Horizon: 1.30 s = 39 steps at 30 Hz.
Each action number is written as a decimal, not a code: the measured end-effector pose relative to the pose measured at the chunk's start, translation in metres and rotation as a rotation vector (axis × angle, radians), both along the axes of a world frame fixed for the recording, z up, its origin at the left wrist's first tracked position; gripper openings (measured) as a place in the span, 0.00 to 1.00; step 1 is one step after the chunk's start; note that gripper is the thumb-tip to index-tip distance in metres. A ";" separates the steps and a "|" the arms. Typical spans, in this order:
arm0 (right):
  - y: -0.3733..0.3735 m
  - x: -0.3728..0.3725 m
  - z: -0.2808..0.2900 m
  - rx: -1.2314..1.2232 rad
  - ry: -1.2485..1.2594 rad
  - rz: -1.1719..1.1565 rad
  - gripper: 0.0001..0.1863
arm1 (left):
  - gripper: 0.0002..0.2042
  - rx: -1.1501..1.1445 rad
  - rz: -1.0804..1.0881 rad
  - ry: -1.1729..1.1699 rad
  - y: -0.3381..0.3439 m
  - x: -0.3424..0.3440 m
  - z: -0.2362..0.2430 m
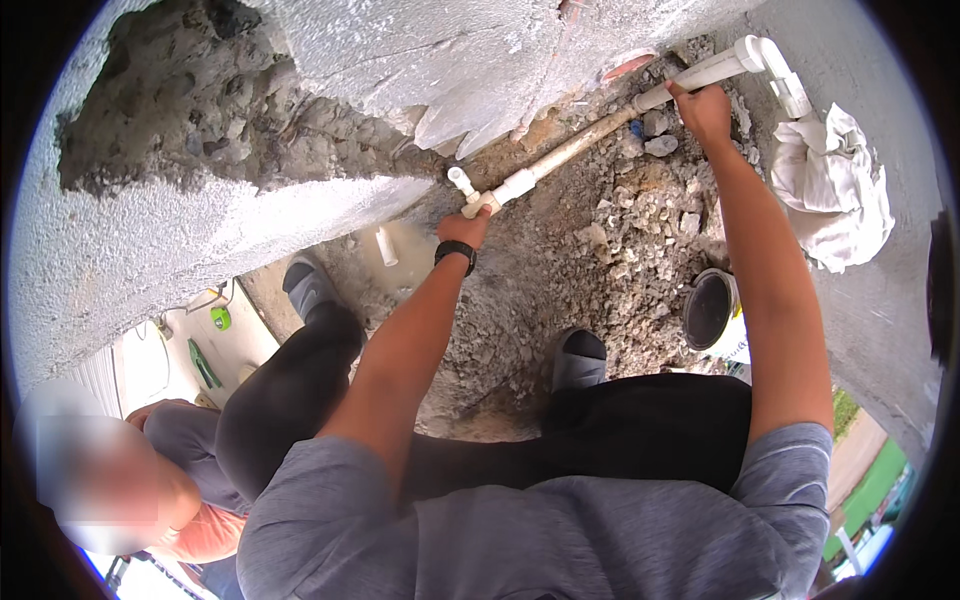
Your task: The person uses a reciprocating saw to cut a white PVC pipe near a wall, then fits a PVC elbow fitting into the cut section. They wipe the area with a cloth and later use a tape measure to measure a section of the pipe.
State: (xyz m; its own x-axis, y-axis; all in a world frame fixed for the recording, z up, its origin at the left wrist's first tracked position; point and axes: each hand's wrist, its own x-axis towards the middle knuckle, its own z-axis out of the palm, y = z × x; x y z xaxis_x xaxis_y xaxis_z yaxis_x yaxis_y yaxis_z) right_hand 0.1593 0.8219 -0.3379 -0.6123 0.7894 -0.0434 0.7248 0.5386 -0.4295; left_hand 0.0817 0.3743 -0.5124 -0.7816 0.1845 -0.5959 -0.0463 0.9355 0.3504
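A long white plastic pipe (580,145), stained brown along its middle, runs slanting along the foot of the broken wall. At its near-left end is a white pipe fitting (514,187) with a short upright stub (459,177). My left hand (462,228), a black band on its wrist, is closed around that fitting end. Farther right, my right hand (708,115) grips the same pipe from below, its thumb against the side. Beyond it the pipe meets a white elbow (762,52) that turns down toward a crumpled white cloth bag (832,188).
Rubble (640,235) covers the ground between my feet and the pipe. A bucket (712,308) lies tipped at the right. One loose white pipe piece (385,246) lies in wet ground. The grey wall (380,50) has a jagged hole. A person (190,500) crouches at the lower left.
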 end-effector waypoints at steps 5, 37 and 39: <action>0.000 -0.001 0.001 0.016 -0.004 0.008 0.23 | 0.34 0.032 0.080 -0.037 0.003 0.000 0.009; 0.009 0.003 -0.006 0.101 0.033 0.142 0.25 | 0.24 0.664 0.687 -0.443 -0.010 -0.006 -0.030; 0.010 0.003 -0.010 0.108 0.024 0.134 0.24 | 0.25 0.641 0.691 -0.423 -0.008 -0.005 -0.030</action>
State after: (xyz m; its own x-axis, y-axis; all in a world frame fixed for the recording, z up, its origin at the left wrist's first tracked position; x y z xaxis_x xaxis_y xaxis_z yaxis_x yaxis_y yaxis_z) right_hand 0.1628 0.8320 -0.3482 -0.7120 0.7001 0.0533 0.6338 0.6735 -0.3803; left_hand 0.0765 0.3667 -0.5420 -0.5868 0.1550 -0.7947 -0.7380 0.3015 0.6037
